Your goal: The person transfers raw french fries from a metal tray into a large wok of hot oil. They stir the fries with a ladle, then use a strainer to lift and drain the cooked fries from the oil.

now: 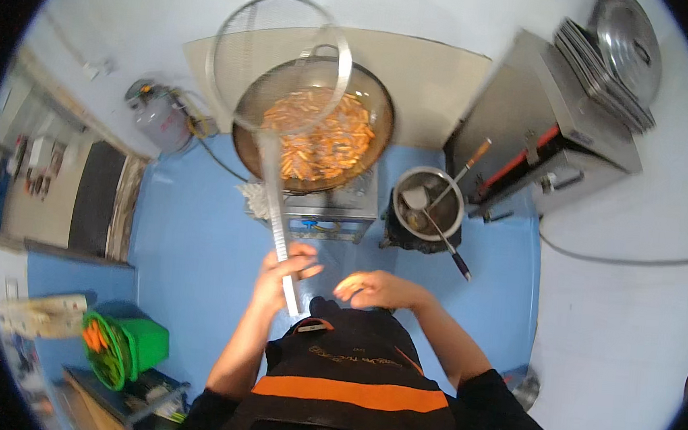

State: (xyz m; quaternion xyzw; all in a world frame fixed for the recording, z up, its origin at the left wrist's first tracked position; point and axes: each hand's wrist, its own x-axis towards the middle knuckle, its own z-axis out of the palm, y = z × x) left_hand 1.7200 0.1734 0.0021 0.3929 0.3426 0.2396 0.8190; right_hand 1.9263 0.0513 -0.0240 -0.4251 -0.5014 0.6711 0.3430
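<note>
My left hand [283, 274] holds the long metal handle of a round wire-mesh skimmer [280, 64], with the handle's end resting near the apron. The skimmer's mesh is raised over a big wok [381, 133], partly overlapping it in view. Orange-brown strips of food [331, 147] lie in liquid in the wok, which sits on a metal gas stove [332, 208]. To the right of my left hand, my right hand [377, 288] hovers before the apron with fingers curled; a yellowish, blurred patch shows at its fingers, and I cannot tell whether it holds something.
A pot [428, 203] with two ladles stands on a burner to the right, handles sticking out. Beyond it is a steel cabinet [504, 100] with trays and a lid on top. A gas cylinder [160, 119] with a hose stands at left; green baskets [142, 348] sit lower left.
</note>
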